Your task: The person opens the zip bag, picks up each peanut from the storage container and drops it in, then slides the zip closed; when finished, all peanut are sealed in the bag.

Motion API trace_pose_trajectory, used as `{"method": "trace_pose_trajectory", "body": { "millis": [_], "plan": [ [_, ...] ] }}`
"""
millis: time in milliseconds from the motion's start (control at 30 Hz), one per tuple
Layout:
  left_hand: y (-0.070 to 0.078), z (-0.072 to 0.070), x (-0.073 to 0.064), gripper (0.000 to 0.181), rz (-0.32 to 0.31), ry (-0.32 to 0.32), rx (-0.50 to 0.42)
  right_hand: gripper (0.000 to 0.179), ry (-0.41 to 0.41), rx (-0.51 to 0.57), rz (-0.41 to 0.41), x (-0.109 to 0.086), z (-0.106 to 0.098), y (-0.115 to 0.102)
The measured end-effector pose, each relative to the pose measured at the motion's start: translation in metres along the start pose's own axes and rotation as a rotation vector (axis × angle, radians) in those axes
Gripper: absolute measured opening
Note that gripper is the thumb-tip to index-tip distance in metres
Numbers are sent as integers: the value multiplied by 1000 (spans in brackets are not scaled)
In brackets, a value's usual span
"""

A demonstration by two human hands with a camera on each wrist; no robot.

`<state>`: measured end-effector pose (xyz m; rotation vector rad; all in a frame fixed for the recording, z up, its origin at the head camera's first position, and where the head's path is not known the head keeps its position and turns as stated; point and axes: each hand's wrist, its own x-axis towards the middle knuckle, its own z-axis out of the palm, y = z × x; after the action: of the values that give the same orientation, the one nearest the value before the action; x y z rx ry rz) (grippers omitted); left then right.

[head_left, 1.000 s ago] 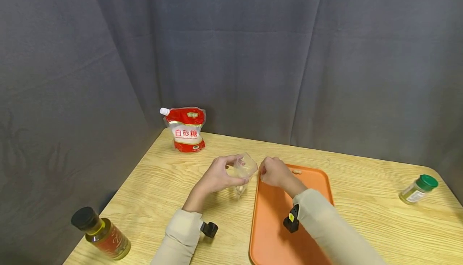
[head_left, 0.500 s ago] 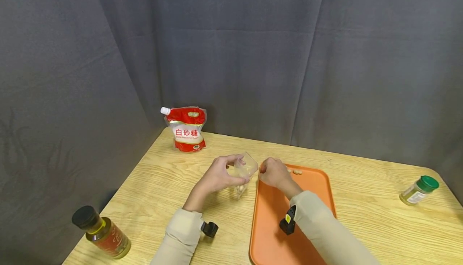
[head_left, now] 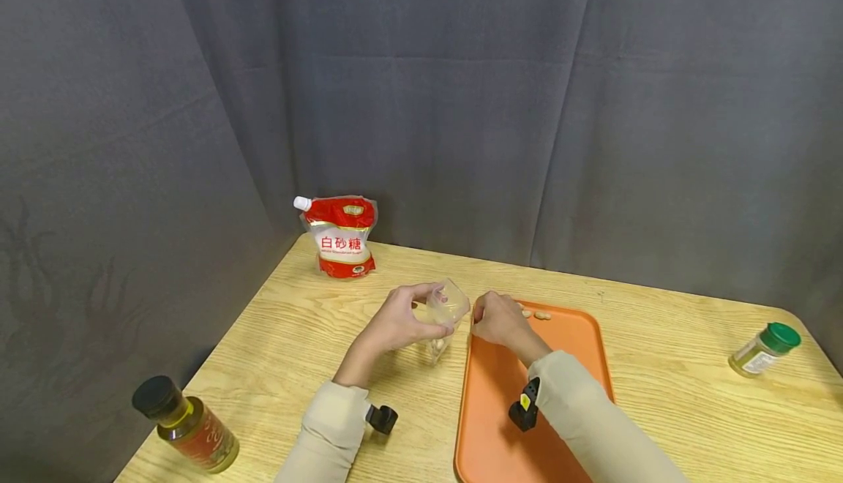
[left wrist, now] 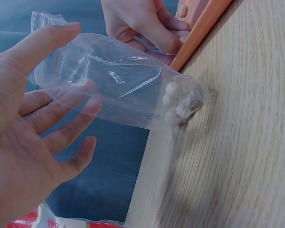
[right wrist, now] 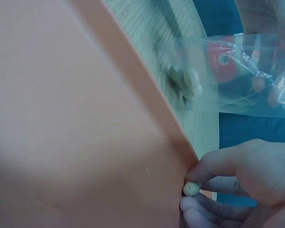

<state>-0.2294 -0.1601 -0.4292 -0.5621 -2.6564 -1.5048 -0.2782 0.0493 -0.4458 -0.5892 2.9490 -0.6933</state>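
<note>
My left hand (head_left: pixel 396 318) grips a clear plastic bag (left wrist: pixel 118 78) near its mouth, thumb on one side and fingers on the other. The bag hangs tilted, with several unshelled peanuts (left wrist: pixel 180 102) bunched in its bottom end, low over the table. Beside it, my right hand (head_left: pixel 500 318) is at the far left corner of an orange tray (head_left: pixel 500 424). Its thumb and fingers pinch a peanut (right wrist: pixel 191 188) right by the tray's wall. Two more peanuts show along the far rim, one of them a peanut (head_left: pixel 542 315) just right of the hand.
A red and white sugar pouch (head_left: pixel 342 238) with a white cap stands at the back left. At the front left is a dark bottle (head_left: pixel 197 435) with a black lid. A green-capped seasoning jar (head_left: pixel 764 349) stands to the right. A grey curtain (head_left: pixel 421 117) closes off the back.
A second peanut has come into view on the tray, left of the first and close to my right hand. That hand has shifted only slightly; the left hand and bag hold nearly still.
</note>
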Motion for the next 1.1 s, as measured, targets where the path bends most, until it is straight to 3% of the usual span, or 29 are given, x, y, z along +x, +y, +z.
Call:
{"method": "trace_pose_trajectory", "body": {
  "millis": [233, 467, 700, 1100],
  "plan": [
    [1, 1, 0, 73, -10, -5, 10, 9, -20, 16, -22, 0, -9, 3],
    [1, 2, 1, 73, -5, 1, 9, 10, -2, 47, -45, 0, -46, -9],
    [0, 1, 0, 72, 19, -2, 15, 9, 0, 146, -77, 0, -76, -28],
    [1, 2, 1, 70, 52, -14, -9, 11, -7, 189, -131, -8, -84, -64]
  ]
}}
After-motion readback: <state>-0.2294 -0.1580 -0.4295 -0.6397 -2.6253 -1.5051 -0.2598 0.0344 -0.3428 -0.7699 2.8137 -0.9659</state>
